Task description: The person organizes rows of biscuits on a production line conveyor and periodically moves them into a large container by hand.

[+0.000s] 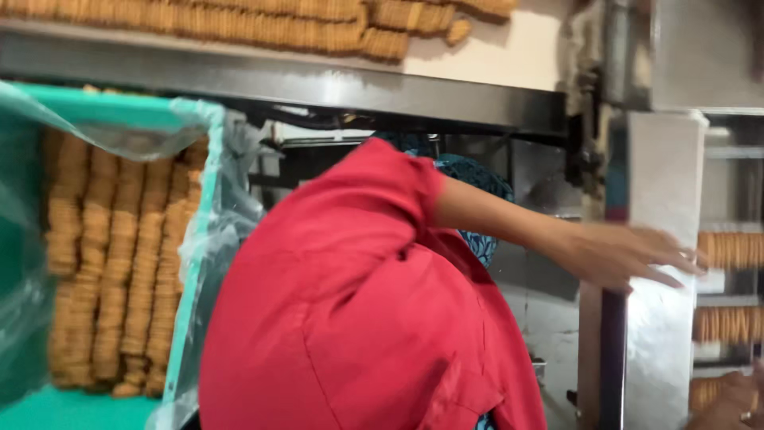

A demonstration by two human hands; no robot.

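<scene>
Co-worker (pixel 358 318) blocks biscuit crate (pixel 119 111)

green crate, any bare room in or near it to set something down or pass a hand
The green crate has a bare strip of floor below its biscuit stacks. Open air lies under the co-worker's outstretched arm, beside the white column. Crowded: the red back fills the middle, and biscuits cover the top shelf.
</scene>
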